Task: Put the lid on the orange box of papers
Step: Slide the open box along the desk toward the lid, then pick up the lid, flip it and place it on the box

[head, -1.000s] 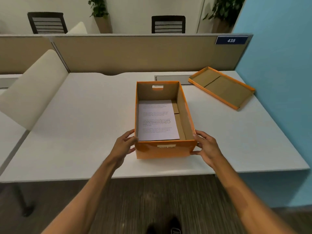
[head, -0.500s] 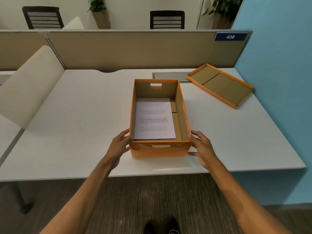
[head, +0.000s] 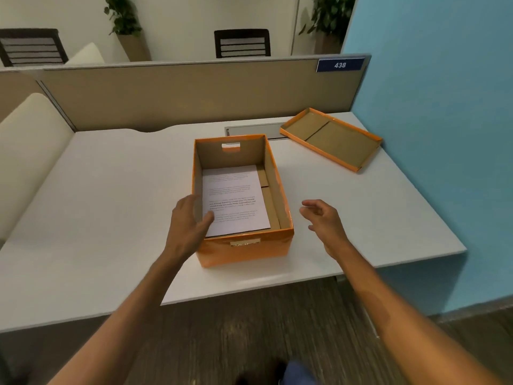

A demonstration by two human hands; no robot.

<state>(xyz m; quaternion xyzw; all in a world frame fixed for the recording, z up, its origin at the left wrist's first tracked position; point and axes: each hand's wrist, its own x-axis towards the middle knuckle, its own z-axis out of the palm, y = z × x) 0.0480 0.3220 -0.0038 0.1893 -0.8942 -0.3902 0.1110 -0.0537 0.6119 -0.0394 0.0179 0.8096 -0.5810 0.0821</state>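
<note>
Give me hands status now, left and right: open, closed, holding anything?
Left hand: open, empty, at the near-left corner of the orange box, thumb over its rim.
Right hand: open, empty, off the box's right side.

Bare desk (head: 116, 207) is lying open on both sides of the box (head: 244, 250), and a clear strip is running from the right hand (head: 323, 220) up to the lid (head: 333, 138) at the far right corner. The lid is sitting near the blue wall (head: 444, 162) and just in front of the partition (head: 194, 95), so those two are closing off its right and rear. The box mouth is standing open above the papers (head: 236, 201), with the left hand (head: 188, 218) crossing its left wall.
</note>
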